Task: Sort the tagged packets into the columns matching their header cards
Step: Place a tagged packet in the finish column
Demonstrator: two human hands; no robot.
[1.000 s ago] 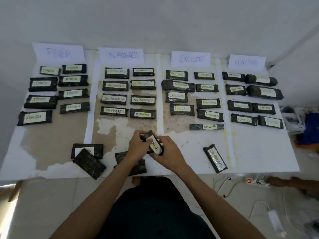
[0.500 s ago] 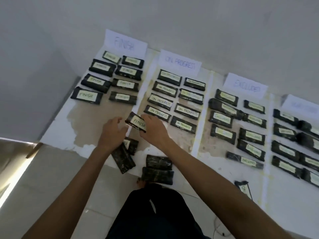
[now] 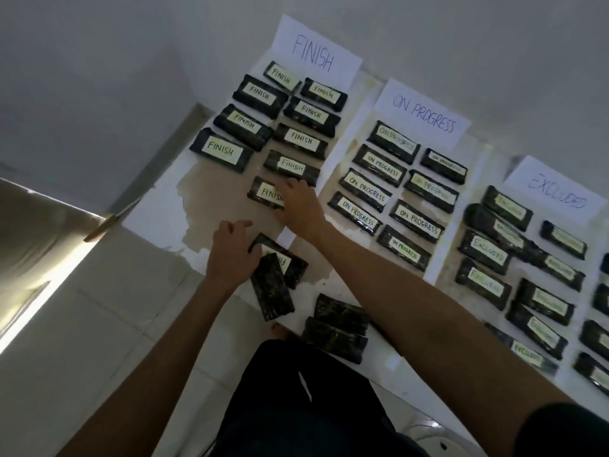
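Observation:
My right hand (image 3: 298, 206) lies on the right end of a dark packet tagged FINISH (image 3: 263, 192), which sits flat at the bottom of the column under the FINISH header card (image 3: 313, 56). Several FINISH packets fill that column above it. My left hand (image 3: 230, 255) curls over the left end of a loose tagged packet (image 3: 290, 258) near the table's front edge. A face-down packet (image 3: 272, 290) lies across that one. The ON PROGRESS card (image 3: 423, 113) and EXCLUDED card (image 3: 557, 192) head full columns to the right.
Two more dark packets (image 3: 339, 328) lie face-down, side by side, at the table's front edge. The white table (image 3: 158, 206) has peeled brown patches and ends at a wall behind. Tiled floor lies to the left and below.
My right hand has carried the FINISH packet from mid-air down onto the table at the foot of the FINISH column. My left hand let go of it and dropped to the loose packets.

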